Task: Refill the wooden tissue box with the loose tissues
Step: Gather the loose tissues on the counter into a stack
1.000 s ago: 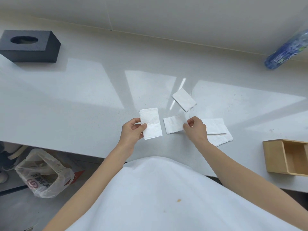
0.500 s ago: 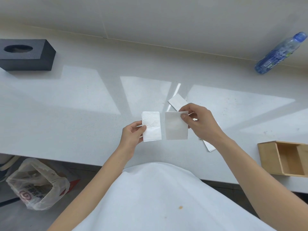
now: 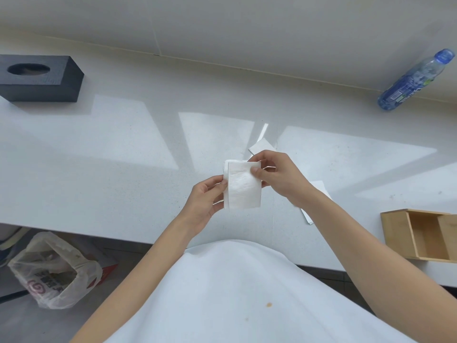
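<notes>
1. Stacked tissues [image 3: 243, 185]: two folded white sheets, one laid over the other with the under sheet's edge showing at the left, held above the bench [image 3: 111, 157] between both hands.
2. Left hand [image 3: 205, 201]: closed on the stack's left edge, thumb on the front face, fingers behind.
3. Right hand [image 3: 279, 177]: closed on the stack's upper right corner, thumb tip on the front face, index finger along the top edge.
4. Loose tissue [image 3: 262, 147]: flat on the bench just beyond the right hand, partly hidden by it.
5. Further tissues [image 3: 319, 191]: flat on the bench under the right wrist and forearm.
6. Wooden tissue box [image 3: 420, 233]: open, on the bench edge, well to the right of the right forearm.
7. Black tissue box [image 3: 39, 80]: far left of the left hand.
8. Blue bottle [image 3: 415, 80]: far beyond the right hand.
</notes>
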